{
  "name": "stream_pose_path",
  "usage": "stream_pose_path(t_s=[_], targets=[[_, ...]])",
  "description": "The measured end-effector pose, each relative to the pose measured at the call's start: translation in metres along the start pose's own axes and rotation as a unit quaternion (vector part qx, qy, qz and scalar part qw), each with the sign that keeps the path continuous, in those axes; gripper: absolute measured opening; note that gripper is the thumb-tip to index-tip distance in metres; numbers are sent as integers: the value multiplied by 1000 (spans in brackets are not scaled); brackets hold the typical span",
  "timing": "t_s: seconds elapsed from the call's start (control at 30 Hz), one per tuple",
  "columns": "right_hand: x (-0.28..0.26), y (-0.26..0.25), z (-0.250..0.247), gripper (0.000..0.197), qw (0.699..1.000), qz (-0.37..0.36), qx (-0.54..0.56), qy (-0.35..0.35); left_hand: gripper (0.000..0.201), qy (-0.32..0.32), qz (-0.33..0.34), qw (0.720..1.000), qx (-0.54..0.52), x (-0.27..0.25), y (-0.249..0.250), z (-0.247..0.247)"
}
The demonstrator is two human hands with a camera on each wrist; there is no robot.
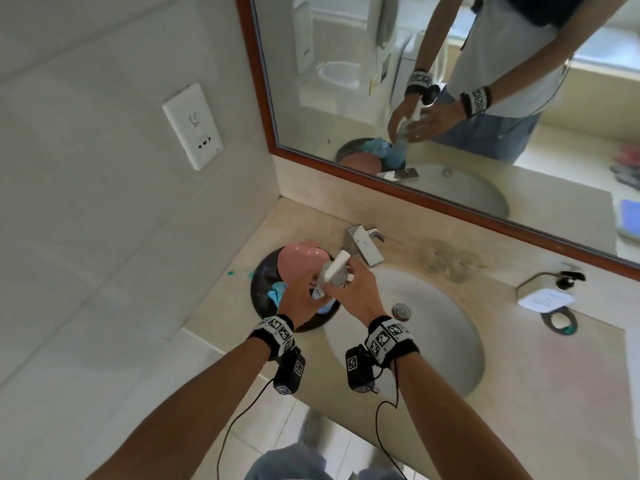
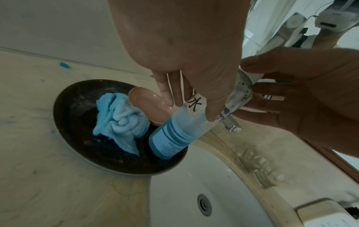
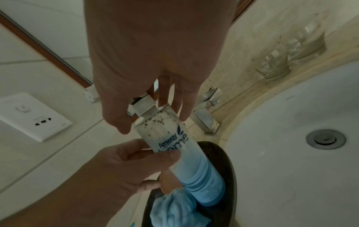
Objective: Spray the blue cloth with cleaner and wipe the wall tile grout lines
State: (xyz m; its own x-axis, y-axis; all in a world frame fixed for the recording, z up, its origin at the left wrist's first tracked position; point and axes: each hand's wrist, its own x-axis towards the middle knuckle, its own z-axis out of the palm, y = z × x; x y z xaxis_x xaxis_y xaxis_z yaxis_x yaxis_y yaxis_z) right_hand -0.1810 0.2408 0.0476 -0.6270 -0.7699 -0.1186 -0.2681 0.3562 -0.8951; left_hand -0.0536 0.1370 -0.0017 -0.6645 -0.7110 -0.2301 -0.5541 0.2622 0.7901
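Note:
A tilted spray bottle (image 1: 331, 276) of blue cleaner, with a white head and a spotted label, is held in both hands. Its base is low over a dark round dish (image 2: 77, 107); contact is unclear. My left hand (image 1: 304, 299) grips the bottle's middle (image 2: 174, 138) between thumb and fingers. My right hand (image 1: 349, 289) curls round the neck and ribbed cap (image 3: 143, 106). The crumpled blue cloth (image 2: 118, 121) lies in the dish beside a pink object (image 2: 147, 104). Seen from the right wrist, the cloth (image 3: 174, 212) sits below the bottle (image 3: 202, 184).
The dish sits on the beige counter (image 1: 221, 306) left of the white sink basin (image 1: 433, 323). Behind are the chrome faucet (image 1: 365, 244), two glasses (image 1: 450, 263) and a soap dish (image 1: 545, 299). The tiled wall (image 1: 86, 202) with a socket plate (image 1: 194, 126) stands left; a mirror (image 1: 450, 98) hangs ahead.

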Motion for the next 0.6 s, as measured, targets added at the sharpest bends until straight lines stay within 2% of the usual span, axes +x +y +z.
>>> stream_pose_path(t_s=[0.2, 0.3, 0.47, 0.6], targets=[[4, 5, 17, 59, 1000, 8, 12, 10, 51, -7, 3, 1000, 13, 11, -10, 2], [3, 8, 18, 70, 1000, 7, -1, 0, 51, -23, -18, 1000, 11, 15, -10, 0], [2, 6, 17, 82, 999, 23, -13, -24, 49, -39, -16, 999, 20, 18, -11, -7], [-4, 2, 4, 82, 998, -4, -44, -41, 56, -67, -32, 992, 107, 25, -24, -6]])
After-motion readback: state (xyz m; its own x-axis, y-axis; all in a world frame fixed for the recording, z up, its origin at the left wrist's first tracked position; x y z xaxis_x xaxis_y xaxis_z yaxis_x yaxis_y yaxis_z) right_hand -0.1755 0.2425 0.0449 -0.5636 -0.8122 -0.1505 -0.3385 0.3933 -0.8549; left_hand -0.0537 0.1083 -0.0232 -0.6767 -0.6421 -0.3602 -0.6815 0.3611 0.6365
